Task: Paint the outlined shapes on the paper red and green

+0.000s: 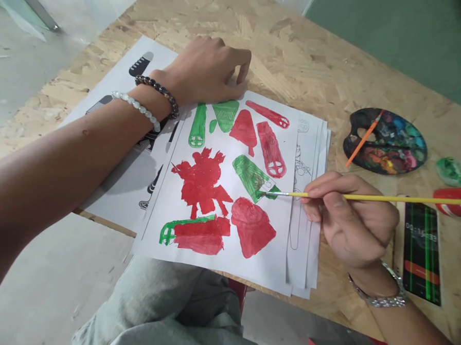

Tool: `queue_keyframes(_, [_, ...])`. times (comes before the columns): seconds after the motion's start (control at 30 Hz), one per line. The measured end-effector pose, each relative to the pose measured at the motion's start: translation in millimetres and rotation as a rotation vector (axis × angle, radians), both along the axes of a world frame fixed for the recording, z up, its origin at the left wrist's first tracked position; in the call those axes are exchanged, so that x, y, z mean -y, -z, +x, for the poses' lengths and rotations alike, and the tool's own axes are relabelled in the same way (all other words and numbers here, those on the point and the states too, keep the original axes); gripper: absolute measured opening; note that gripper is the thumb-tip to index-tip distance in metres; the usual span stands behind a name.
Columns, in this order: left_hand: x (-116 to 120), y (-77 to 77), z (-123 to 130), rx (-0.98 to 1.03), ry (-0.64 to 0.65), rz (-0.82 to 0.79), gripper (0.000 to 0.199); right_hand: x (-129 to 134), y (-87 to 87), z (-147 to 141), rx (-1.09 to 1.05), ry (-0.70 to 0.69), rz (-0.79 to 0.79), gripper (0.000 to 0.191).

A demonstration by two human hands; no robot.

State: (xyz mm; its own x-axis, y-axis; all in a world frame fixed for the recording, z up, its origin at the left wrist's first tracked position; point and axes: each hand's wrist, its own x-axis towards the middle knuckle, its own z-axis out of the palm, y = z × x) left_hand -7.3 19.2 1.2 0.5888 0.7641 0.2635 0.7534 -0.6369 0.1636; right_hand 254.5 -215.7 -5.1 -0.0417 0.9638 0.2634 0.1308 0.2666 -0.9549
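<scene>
My right hand (352, 217) pinches a thin yellow paintbrush (387, 199) near its metal collar. The bristle tip touches a green-painted shape with a small unpainted white patch on a printed sheet of paper (217, 136). Several other shapes on that sheet are painted red or green, among them a large red figure (201, 181). My left hand (210, 71), its fingers curled, presses on the sheet's upper left edge; some fingertips are hidden. Bead bracelets circle my left wrist, and a silver bracelet is on my right.
An oval paint palette (406, 135) holds an orange brush (365, 138). To its right are a green-stained small container (450, 171) and a red jar (455, 194). A phone (421, 265) showing a timer lies by my right wrist. More printed sheets (114, 187) lie on the chipboard table (298, 57).
</scene>
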Motion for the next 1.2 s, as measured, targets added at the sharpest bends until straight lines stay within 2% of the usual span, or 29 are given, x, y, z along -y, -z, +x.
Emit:
queue_keyframes(0.13, [-0.5, -1.5, 0.1, -0.005, -0.012, -0.030, 0.057, -1.1, 0.6, -1.5, -0.022, 0.049, 0.015, 0.012])
queue_keyframes(0.27, [-0.5, -2.9, 0.3, -0.011, -0.019, -0.045, 0.065, -1.8, 1.7, 2.8, -0.056, -0.012, -0.003, 0.013])
queue_keyframes(0.4, [-1.0, -2.8, -0.2, -0.001, -0.034, -0.046, 0.064, -0.3, 1.4, 5.5, -0.032, -0.041, -0.051, 0.013])
queue_keyframes(0.5, [-1.4, -2.0, -0.6, -0.019, -0.032, -0.029, 0.063, 0.5, 0.6, 4.2, -0.010, -0.051, -0.020, 0.013])
queue_keyframes(0.77, [-0.9, -3.3, -0.2, 0.040, -0.031, -0.105, 0.066, -3.2, 1.0, -1.3, -0.052, 0.065, 0.051, 0.012])
queue_keyframes(1.0, [0.0, -3.3, 0.6, -0.006, -0.019, -0.048, 0.062, -1.0, 1.4, 2.2, -0.022, -0.018, -0.004, 0.014])
queue_keyframes(1.2, [-2.4, -0.9, -0.6, 0.022, -0.014, -0.042, 0.062, -0.9, 2.4, -1.4, 0.009, 0.110, 0.033, 0.013])
